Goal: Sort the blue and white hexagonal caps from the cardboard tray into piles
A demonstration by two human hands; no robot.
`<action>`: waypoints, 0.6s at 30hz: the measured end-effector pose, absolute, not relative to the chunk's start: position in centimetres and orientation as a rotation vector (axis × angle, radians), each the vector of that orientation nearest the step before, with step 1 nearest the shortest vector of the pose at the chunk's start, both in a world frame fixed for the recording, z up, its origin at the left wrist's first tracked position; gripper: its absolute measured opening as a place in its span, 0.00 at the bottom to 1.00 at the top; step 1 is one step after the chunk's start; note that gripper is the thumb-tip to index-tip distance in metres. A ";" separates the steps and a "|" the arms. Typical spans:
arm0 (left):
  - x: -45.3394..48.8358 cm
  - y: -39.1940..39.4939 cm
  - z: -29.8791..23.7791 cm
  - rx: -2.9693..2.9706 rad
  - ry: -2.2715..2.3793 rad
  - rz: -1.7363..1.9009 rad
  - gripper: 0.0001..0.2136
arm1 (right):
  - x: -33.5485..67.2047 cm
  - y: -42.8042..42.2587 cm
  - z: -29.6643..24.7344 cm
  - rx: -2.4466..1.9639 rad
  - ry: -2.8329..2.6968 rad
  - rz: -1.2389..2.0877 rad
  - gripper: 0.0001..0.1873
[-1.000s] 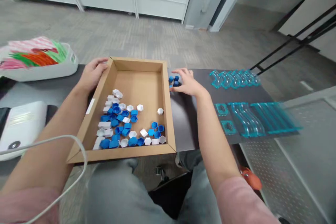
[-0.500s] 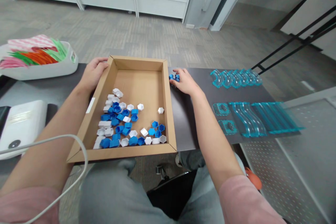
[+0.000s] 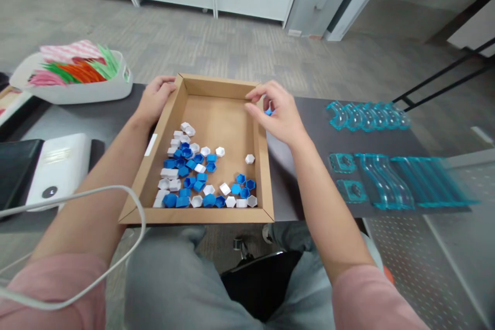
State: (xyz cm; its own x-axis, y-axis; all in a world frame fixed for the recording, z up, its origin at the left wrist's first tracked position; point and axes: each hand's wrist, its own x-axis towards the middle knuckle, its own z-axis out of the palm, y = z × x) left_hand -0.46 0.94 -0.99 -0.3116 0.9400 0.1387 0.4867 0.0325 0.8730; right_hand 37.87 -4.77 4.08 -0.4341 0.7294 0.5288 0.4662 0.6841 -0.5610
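A shallow cardboard tray (image 3: pixel 222 89) holds many small white and blue hexagonal plastic pieces, mostly along its left side and near edge. My left hand (image 3: pixel 157 97) holds the tray at its far left corner, with the fingers bent against the outer wall. My right hand (image 3: pixel 276 108) hovers over the tray's right wall. Its thumb and index finger are apart, with nothing seen between their tips. A blue piece (image 3: pixel 269 112) shows just behind the thumb; whether it lies on the table or touches the curled fingers, I cannot tell.
Turquoise clear plastic parts (image 3: pixel 382 180) lie in groups on the dark table (image 3: pixel 305 129) at the right. At the left stand a white basket (image 3: pixel 93 94) of coloured stems and a white device (image 3: pixel 58 170). A pale cable (image 3: pixel 139 206) crosses my left forearm.
My right hand has risen from the blue pieces beside the tray and moved over its right wall, thumb and index finger spreading. My left hand stays at the tray. The view has shifted left.
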 end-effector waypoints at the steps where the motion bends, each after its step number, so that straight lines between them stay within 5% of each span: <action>1: -0.6 1.1 -1.2 1.450 1.822 1.219 0.20 | 36.7 -5.8 4.6 -0.808 -2.208 0.491 0.17; 9: -1.3 1.8 -2.2 1.503 1.723 1.262 0.18 | 31.7 -11.0 5.7 -0.721 -2.791 0.640 0.10; 12: -1.0 1.7 -2.0 1.484 1.725 1.257 0.19 | 31.6 -11.3 5.6 -0.768 -2.852 0.594 0.14; 18: -0.5 1.1 -1.2 1.438 1.766 1.229 0.19 | 31.6 -11.1 5.7 -0.781 -2.737 0.730 0.07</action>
State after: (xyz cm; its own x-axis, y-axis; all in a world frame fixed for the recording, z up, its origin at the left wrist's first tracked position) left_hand -0.49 1.14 -1.24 -0.2794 0.9514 0.1298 0.4520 0.0111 0.8920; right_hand 31.61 -11.10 5.66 -0.8395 0.5403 0.0569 0.4402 0.7379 -0.5115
